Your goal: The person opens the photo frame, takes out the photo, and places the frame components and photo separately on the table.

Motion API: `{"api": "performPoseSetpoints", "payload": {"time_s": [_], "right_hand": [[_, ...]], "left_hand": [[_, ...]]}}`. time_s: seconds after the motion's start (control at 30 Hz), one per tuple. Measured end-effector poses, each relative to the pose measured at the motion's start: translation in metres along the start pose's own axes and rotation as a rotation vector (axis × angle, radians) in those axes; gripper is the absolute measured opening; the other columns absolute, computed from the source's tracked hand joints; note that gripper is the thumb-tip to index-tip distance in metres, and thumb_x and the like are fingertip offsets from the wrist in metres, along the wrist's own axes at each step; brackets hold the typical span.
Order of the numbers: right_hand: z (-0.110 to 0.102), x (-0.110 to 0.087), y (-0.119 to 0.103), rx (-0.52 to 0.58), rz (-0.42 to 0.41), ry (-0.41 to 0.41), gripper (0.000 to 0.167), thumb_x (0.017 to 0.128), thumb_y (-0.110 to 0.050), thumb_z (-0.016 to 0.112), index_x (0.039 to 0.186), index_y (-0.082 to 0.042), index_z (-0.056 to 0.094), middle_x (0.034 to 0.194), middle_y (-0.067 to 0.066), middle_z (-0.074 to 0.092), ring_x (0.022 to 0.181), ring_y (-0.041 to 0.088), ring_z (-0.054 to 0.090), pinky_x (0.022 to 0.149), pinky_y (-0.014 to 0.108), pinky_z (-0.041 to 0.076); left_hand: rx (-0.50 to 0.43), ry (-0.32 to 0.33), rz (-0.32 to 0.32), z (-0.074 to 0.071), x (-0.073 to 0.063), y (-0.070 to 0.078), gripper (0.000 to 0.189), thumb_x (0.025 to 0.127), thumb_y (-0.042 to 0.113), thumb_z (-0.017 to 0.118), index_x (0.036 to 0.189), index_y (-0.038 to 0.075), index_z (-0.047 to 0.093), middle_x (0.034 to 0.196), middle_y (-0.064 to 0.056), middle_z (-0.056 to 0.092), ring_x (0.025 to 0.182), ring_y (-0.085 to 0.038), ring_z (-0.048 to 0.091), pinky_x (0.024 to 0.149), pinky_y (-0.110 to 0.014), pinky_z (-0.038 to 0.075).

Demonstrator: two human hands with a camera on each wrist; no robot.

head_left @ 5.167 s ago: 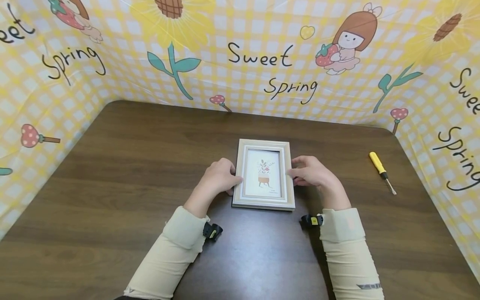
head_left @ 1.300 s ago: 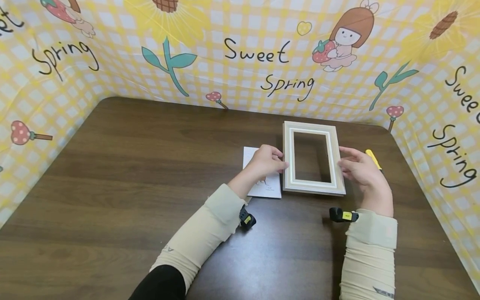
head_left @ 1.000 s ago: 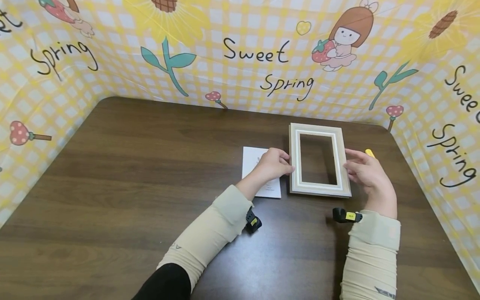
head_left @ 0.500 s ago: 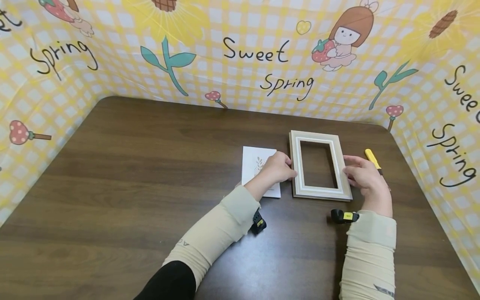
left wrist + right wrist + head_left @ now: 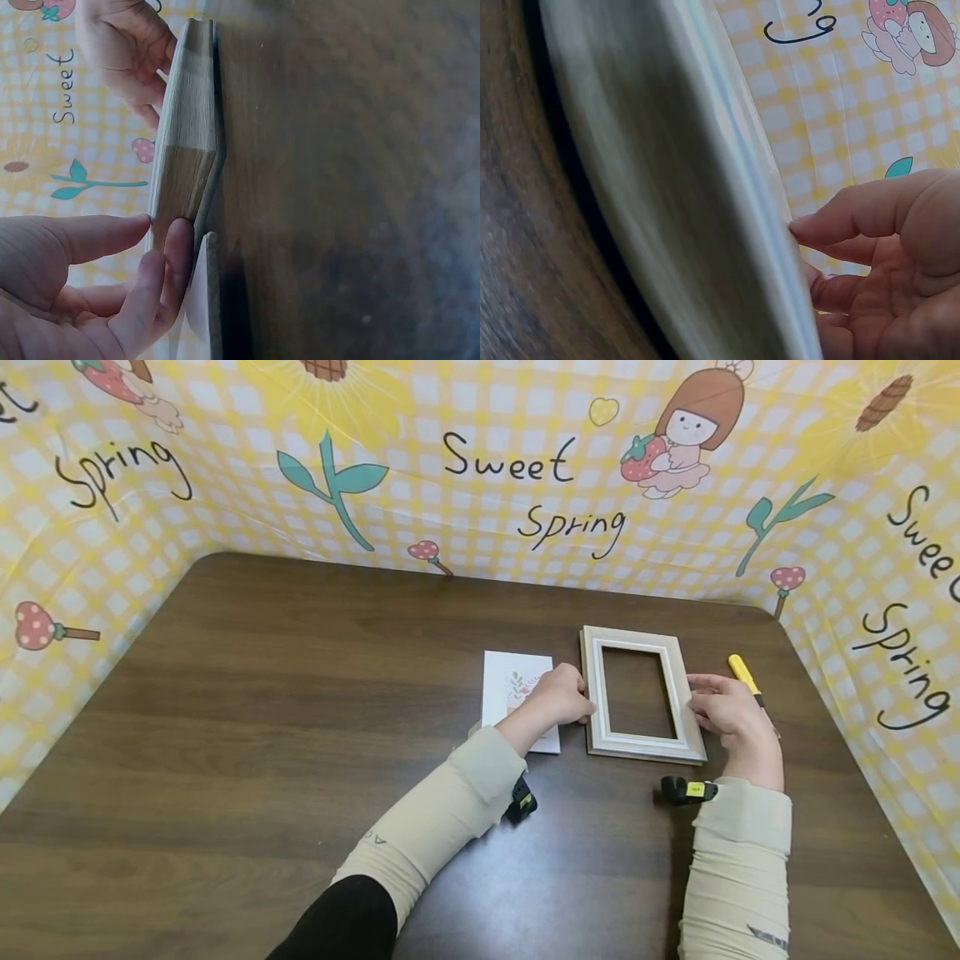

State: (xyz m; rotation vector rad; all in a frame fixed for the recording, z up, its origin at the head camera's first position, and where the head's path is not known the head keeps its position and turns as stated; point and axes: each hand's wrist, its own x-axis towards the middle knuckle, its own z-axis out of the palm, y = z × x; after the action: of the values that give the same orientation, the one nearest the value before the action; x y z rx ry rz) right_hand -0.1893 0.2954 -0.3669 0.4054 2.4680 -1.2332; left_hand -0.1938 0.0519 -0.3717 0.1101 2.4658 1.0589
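Observation:
A pale wood picture frame with an open middle lies on the brown table, right of centre. My left hand grips its left side, thumb at the front edge and fingers along the outer side, as the left wrist view shows on the frame's side. On the opposite side my right hand holds the frame, its thumb at the face's edge. Left of the frame lies a white card with a plant print, partly covered by my left hand and wrist.
A yellow-handled screwdriver lies just beyond my right hand, its shaft partly hidden by that hand. The dark brown table is walled by a yellow checked cloth at the back and sides.
Both hands have lifted the frame off the printed card, carried it to the right and lowered it onto the table. The card stays behind, left of the frame.

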Motion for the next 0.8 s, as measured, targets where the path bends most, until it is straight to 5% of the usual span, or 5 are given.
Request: {"api": "performPoseSetpoints", "payload": {"time_s": [0.1,0.3,0.5,0.8], "right_hand": [[-0.001,0.000,0.000,-0.008,0.002,-0.008,0.053,0.102,-0.008,0.043,0.154,-0.001,0.031,0.130,0.013,0.048,0.088,0.001,0.049,0.073,0.013,0.048],[-0.002,0.000,0.000,-0.004,0.021,-0.011,0.053,0.103,-0.009,0.042,0.155,-0.003,0.029,0.142,0.018,0.044,0.096,0.005,0.048,0.073,0.012,0.047],[-0.003,-0.001,0.001,0.013,0.033,-0.005,0.053,0.104,-0.009,0.040,0.155,-0.003,0.028,0.148,0.018,0.040,0.097,0.002,0.047,0.076,0.014,0.045],[-0.003,-0.001,0.002,0.010,0.031,0.034,0.053,0.101,-0.009,0.043,0.152,-0.001,0.034,0.135,0.014,0.047,0.088,0.001,0.049,0.073,0.015,0.048]], "left_hand": [[-0.010,0.006,-0.008,0.001,0.000,0.000,0.033,0.093,0.018,0.070,0.063,0.013,0.056,0.069,-0.001,0.073,0.056,-0.009,0.045,0.056,-0.024,0.033],[-0.026,0.018,0.010,0.003,-0.002,0.000,0.012,0.093,0.018,0.070,0.092,0.006,0.069,0.079,-0.003,0.077,0.072,-0.012,0.061,0.066,-0.024,0.041],[-0.033,-0.008,0.049,0.003,-0.002,0.001,0.015,0.092,0.017,0.070,0.097,0.003,0.071,0.081,-0.006,0.077,0.086,-0.015,0.070,0.075,-0.023,0.045],[-0.138,-0.125,0.053,-0.008,-0.003,-0.008,0.047,0.096,0.020,0.066,0.137,-0.001,0.056,0.097,-0.012,0.077,0.086,-0.017,0.075,0.106,-0.033,0.046]]}}
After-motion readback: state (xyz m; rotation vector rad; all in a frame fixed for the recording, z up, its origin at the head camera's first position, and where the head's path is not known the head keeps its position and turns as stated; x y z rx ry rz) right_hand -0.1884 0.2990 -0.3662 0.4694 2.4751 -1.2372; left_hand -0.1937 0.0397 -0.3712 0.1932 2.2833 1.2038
